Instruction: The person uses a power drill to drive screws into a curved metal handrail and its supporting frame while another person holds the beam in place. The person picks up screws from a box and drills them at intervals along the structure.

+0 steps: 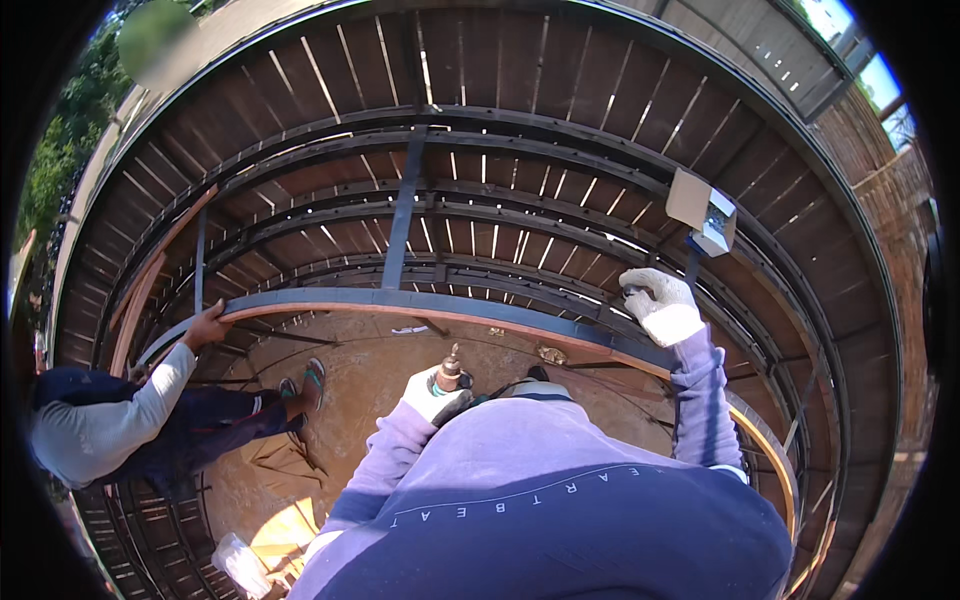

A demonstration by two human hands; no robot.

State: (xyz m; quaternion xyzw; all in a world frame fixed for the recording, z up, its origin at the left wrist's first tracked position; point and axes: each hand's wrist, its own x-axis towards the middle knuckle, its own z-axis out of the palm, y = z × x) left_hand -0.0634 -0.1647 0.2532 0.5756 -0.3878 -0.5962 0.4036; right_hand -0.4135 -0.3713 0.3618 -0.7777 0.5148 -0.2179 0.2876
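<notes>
A power drill [450, 375] is gripped in my left hand [432, 398], which wears a white work glove. Its bit points away from me, and most of its body is hidden. My gloved right hand [664, 306] is raised over the right part of a curved dark metal rail [480, 303]. Its fingers are curled together around something small and dark, too small to name. Beyond this hand, an open cardboard box [712, 217] holds small bluish-grey pieces and rests on the frame.
A co-worker [120, 420] stands at left, one hand [205, 327] on the rail. A metal upright [404, 215] joins the rail to tiers of dark slats [500, 65] curving around us. On the dirt floor [350, 365] lie cardboard pieces [285, 530] and a plastic bag [238, 565].
</notes>
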